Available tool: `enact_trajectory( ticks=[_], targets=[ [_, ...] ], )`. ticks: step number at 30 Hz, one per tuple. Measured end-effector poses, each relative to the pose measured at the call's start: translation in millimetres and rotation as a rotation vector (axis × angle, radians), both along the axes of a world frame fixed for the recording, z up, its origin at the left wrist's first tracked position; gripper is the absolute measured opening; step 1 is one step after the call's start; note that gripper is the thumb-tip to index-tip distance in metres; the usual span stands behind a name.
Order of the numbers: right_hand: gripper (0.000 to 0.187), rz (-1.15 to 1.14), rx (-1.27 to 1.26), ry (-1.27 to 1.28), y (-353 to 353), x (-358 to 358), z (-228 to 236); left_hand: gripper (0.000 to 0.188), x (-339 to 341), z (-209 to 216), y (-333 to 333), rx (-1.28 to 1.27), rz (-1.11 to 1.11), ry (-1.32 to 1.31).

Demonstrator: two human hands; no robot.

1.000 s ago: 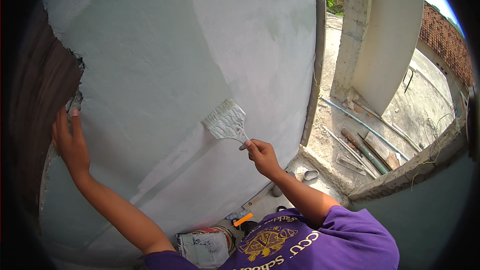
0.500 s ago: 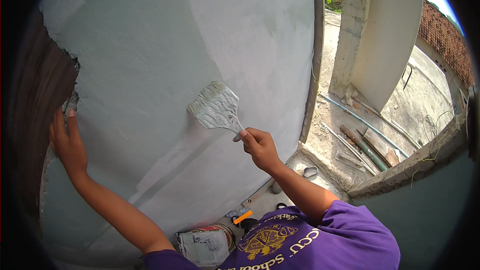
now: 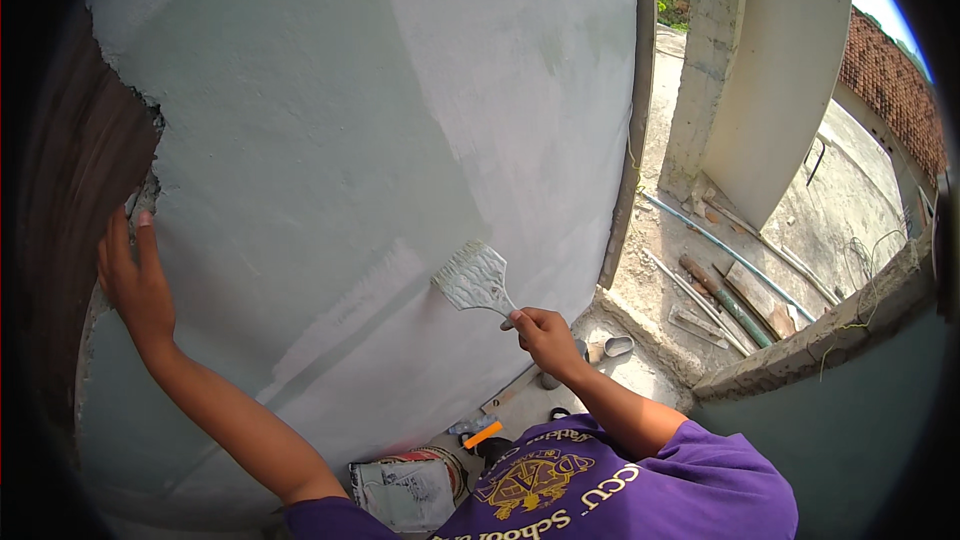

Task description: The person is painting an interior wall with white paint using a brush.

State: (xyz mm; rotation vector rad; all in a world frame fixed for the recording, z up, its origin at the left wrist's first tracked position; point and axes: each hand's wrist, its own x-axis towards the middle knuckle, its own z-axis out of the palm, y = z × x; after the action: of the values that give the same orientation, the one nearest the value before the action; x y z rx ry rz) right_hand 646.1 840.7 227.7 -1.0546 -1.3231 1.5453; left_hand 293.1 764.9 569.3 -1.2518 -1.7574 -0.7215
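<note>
A wide brush [image 3: 474, 278], its bristles caked pale with paint, is gripped by its handle in the fingers of the right hand [image 3: 543, 332]. Just beyond the bristles a matt, pale green wall [image 3: 330, 140] is seen, smooth where coated, with a whiter streaked patch. At the fingertips of the left hand [image 3: 135, 275] the plaster edge is broken and rough, and coarse brown masonry [image 3: 75, 170] is exposed beside it. Below the right hand, a paint-smeared can [image 3: 410, 488] and raw grey concrete [image 3: 650, 360] are shown.
</note>
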Motion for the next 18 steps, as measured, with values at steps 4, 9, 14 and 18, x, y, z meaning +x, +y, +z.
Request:
enact_trajectory(
  ticks=[4, 9, 14, 18],
  targets=[
    [0.036, 0.027, 0.019, 0.081, -3, 0, 33, 0.056, 0, 0, 0, 0.004, -0.018, -0.025],
    [0.035, 0.046, 0.145, 0.217, 13, -12, 87, 0.057, -2, 1, 0, -0.007, -0.017, -0.013],
    [0.036, 0.066, 0.247, 0.316, 21, -15, 118, 0.057, 0, 2, 0, -0.01, -0.045, 0.007],
    [0.036, 0.052, 0.31, 0.322, 31, -24, 103, 0.055, 0, 2, 0, -0.017, -0.021, -0.008]
  ],
)
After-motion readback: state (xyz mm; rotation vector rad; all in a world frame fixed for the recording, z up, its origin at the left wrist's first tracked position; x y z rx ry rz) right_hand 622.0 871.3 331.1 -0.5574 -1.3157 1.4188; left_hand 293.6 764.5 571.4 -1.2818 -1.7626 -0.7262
